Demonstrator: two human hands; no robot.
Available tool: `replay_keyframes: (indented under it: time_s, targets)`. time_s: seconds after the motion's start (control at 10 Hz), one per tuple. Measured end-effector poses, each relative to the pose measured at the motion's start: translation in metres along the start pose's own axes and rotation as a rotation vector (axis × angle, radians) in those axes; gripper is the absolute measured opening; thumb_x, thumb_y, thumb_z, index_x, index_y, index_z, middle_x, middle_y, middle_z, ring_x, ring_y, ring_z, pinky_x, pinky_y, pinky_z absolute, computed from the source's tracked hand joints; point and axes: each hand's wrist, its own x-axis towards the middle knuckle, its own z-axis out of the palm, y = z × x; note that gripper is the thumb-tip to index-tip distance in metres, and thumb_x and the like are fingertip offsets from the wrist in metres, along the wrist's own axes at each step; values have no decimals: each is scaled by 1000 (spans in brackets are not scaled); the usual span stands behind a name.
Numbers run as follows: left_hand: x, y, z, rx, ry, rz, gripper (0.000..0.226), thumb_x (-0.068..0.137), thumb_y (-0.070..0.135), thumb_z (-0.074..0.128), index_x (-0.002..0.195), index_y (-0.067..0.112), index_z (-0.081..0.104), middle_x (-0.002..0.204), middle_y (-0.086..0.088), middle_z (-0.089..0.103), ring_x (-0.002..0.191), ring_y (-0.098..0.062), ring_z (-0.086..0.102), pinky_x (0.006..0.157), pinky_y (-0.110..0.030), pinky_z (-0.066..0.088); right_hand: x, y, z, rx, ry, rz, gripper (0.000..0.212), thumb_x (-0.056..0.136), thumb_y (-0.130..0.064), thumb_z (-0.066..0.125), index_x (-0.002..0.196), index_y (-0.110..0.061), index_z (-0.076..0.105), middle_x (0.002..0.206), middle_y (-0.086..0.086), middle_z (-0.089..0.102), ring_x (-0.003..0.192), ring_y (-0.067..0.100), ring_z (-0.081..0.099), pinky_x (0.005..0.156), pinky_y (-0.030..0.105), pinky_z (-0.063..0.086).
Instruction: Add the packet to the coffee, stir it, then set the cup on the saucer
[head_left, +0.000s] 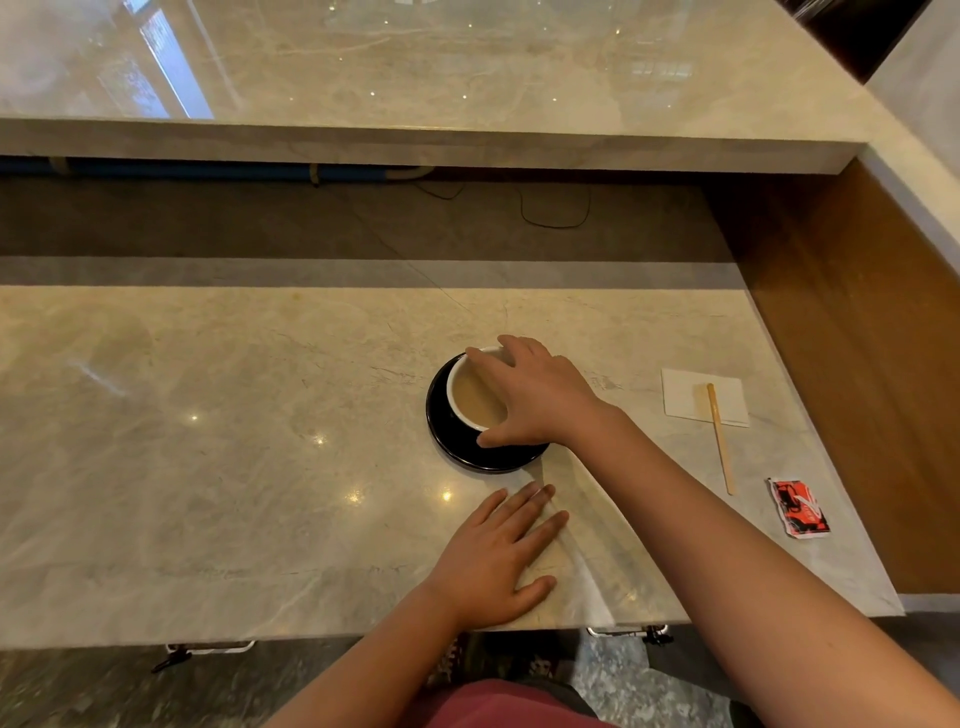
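1. My right hand (524, 395) is draped over the cup (470, 392) from the right, fingers spread around its rim and wall, thumb at the near side. I hold it from above like this so the milky coffee stays level and does not slop.
2. The cup sits within the black saucer (447, 441); I judge it is down on the saucer, though my palm hides the right half, so I cannot tell whether it is fully seated.
3. My left hand (498, 556) lies flat on the marble counter (208, 441), fingers apart and holding nothing, just near of the saucer. It braces me there and keeps out of the cup's way.
4. Off to the right, well apart from the cup, a wooden stirrer (719, 436) lies with its far end on a white napkin (691, 397).
5. Nearer and further right, by the counter's edge, lies the red packet (797, 506); it looks torn and crumpled, so probably spent.
6. Nothing stands between my hands and the saucer, and the counter to the left is bare.
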Motion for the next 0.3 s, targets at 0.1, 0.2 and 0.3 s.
replay_keyframes:
  time_s: [0.1, 0.2, 0.3]
  targets:
    - [0, 2, -3, 17, -36, -7, 64, 89, 52, 43, 145, 21, 35, 154, -7, 24, 142, -20, 11, 113, -36, 6, -14, 6, -8, 54, 41, 53, 91, 73, -53, 65, 144, -27, 14, 153, 12, 19, 139, 30, 16, 106, 50, 29]
    - [3, 3, -7, 14, -41, -4, 65, 89, 52, 43, 145, 22, 35, 154, -6, 22, 142, -19, 10, 112, -38, 8, -22, 15, -11, 57, 95, 104, 82, 77, -52, 60, 143, -24, 20, 149, 12, 29, 136, 30, 24, 103, 48, 31]
    - [6, 5, -15, -19, -108, -24, 66, 88, 51, 42, 147, 24, 30, 156, -3, 12, 142, -18, 6, 112, -34, 5, -39, 33, -2, 18, 168, 204, 62, 82, -50, 53, 134, -19, 38, 134, 12, 46, 121, 30, 42, 91, 44, 38]
